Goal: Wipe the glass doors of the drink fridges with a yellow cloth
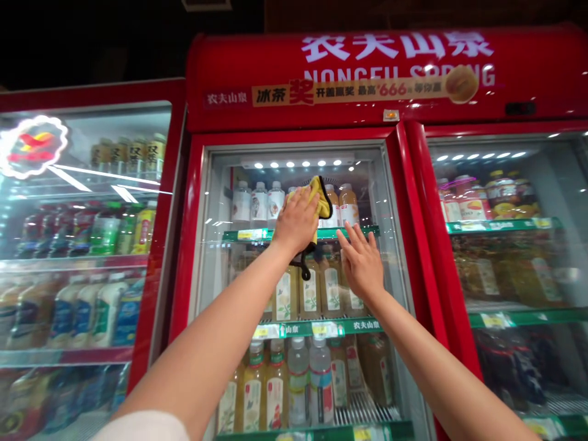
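Note:
My left hand [296, 222] holds a yellow cleaning cloth [323, 199] with black edging flat against the glass door [215, 275] of a red drinks fridge. A black loop of the cloth hangs below the palm, which hides much of the cloth. To the right and slightly lower, my right hand [364, 260] is open, fingers spread, with nothing in it. It is at the same glass; whether it touches I cannot tell. Behind the glass, white-labelled bottles [260, 202] stand on the top shelf and tea bottles [310, 291] on the one below.
The door's red frame [413, 245] rises right of my hands, beside a second glass door [505, 257]. Another lit drinks fridge [82, 263] stands at the left. Above runs a red header [257, 67] with a promotional strip [358, 90].

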Motion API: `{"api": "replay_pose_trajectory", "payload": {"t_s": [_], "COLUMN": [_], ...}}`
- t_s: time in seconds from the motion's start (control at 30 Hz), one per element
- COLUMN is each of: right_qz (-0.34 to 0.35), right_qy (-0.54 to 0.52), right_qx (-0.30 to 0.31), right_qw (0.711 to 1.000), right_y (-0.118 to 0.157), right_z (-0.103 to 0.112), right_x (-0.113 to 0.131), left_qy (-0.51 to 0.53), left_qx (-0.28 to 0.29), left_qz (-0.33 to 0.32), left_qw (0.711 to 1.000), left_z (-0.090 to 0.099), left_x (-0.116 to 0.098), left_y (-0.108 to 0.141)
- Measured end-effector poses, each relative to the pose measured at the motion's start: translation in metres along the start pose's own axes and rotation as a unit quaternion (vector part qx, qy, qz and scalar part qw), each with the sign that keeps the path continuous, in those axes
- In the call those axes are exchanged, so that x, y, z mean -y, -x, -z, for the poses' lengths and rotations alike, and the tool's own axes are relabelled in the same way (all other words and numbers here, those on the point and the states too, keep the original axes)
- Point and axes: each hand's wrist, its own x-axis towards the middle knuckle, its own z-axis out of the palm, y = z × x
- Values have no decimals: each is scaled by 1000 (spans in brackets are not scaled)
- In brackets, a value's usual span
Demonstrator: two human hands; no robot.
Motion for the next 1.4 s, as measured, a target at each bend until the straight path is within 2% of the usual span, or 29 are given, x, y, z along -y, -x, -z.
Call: {"api": "replay_pose_trajectory", "payload": {"t_s": [0.1,0.17,0.2,0.27,0.33,0.4,0.43,0.5,0.6,0.7,0.77,0.87,0.93,1.0,1.1,1.2,1.3,1.4], "right_qz": [2,3,3,-2,-11,-5,4,26,43,48,45,34,23,18,27,35,37,36], "right_qy": [11,17,20,21,13,-2,-10,-22,-23,-24,-28,-29,-23,-21,-27,-25,-16,-12], "right_qx": [-5,-9,-12,-19,-29,-28,-24,-8,11,13,6,-13,-29,-38,-37,-36,-41,-48], "right_qw": [1000,1000,1000,1000,999,1000,1000,999,999,999,999,999,999,999,999,998,998,998], "right_y": [4,6,7,8,7,6,6,6,9,15,17,18,17,18,20,23,25,26], "right_z": [-1,-2,-3,-6,-10,-15,-17,-21,-25,-27,-30,-35,-38,-40,-41,-39,-39,-39], "right_x": [0,-2,-2,1,10,24,33,51,69,75,76,83,88,91,89,84,82,84], "left_qy": [-13,-27,-34,-42,-40,-33,-32,-33,-46,-62,-72,-74,-67,-60,-56,-70,-99,-131], "left_qx": [-35,-56,-58,-37,6,40,46,37,-5,-35,-33,-5,8,6,-11,-29,-33,-31], "left_qz": [109,166,172,126,39,-26,-39,-21,86,164,155,96,69,63,76,117,150,161], "left_qw": [993,984,983,990,998,998,998,999,995,984,985,993,995,996,995,990,983,978], "left_z": [14,19,19,17,13,10,11,14,26,34,33,26,22,21,25,31,38,46], "left_x": [39,55,58,53,41,31,30,41,76,104,104,84,72,72,94,124,147,158], "left_y": [0,15,26,47,60,60,54,39,26,42,61,77,70,54,32,31,54,89]}}
